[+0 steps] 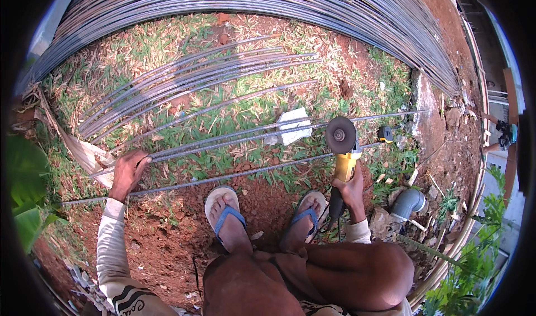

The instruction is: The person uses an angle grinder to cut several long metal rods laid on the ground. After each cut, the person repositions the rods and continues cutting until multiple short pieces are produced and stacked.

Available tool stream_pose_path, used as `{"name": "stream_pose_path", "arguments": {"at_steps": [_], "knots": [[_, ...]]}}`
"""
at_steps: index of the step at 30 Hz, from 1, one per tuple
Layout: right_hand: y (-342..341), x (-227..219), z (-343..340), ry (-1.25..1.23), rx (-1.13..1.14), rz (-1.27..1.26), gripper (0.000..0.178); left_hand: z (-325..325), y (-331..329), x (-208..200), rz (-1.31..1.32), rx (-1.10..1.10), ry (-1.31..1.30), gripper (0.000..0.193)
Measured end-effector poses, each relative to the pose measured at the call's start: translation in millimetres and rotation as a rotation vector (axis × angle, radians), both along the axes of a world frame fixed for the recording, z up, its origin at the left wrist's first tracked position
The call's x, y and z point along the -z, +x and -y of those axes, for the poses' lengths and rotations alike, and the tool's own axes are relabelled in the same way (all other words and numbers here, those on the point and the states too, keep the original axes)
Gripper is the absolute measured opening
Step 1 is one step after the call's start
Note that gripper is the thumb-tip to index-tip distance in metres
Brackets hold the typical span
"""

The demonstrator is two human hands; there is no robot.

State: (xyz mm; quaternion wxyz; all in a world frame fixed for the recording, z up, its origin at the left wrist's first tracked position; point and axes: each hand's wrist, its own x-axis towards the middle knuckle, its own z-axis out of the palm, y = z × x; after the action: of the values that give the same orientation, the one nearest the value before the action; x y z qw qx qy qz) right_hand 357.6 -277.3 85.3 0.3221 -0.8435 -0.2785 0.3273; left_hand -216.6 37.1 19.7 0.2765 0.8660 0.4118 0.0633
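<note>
My left hand (130,169) is closed around the left part of two steel rebars (223,142) lying side by side over the grass. In my right hand (351,188) is a yellow and black angle grinder (345,168), its dark cutting disc (341,134) facing up beside the rebars. Whether the disc touches them I cannot tell. Under the rebars, left of the disc, lies a pale block (295,127). A single longer rebar (245,173) runs nearer my feet, passing behind the grinder.
Several cut rebars (195,75) lie on the grass ahead, and a large bundle of long rods (223,3) curves along the far side. A yellow and black tape measure (385,134) lies right of the disc. A grey pipe elbow (408,203) sits among stones. My sandalled feet (228,218) are close by.
</note>
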Motion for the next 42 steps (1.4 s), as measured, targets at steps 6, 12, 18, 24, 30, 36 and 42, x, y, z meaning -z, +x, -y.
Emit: {"name": "stream_pose_path", "arguments": {"at_steps": [6, 12, 18, 24, 30, 36, 42], "knots": [[-1, -9, 8, 0.07, 0.063, -0.088, 0.062, -13, 18, 6, 0.095, -0.082, -0.016, 0.025], [4, -10, 15, 0.086, 0.11, -0.129, 0.064, -20, 31, 18, 0.095, -0.088, 0.061, 0.02], [10, -5, 23, 0.077, 0.116, -0.167, 0.062, -19, 45, 2, 0.091, -0.085, 0.012, 0.018], [10, 2, 23, 0.101, 0.079, -0.131, 0.061, 12, 105, -22, 0.03, 0.077, 0.076, 0.029], [8, 0, 21, 0.104, 0.074, -0.146, 0.061, 23, 223, -20, 0.078, 0.232, -0.091, 0.055], [11, 3, 30, 0.084, 0.084, -0.13, 0.067, 36, 343, -18, -0.233, 0.243, -0.286, 0.085], [16, -2, 39, 0.087, 0.147, -0.164, 0.069, 55, 384, -3, -0.038, 0.173, -0.323, 0.077]]}}
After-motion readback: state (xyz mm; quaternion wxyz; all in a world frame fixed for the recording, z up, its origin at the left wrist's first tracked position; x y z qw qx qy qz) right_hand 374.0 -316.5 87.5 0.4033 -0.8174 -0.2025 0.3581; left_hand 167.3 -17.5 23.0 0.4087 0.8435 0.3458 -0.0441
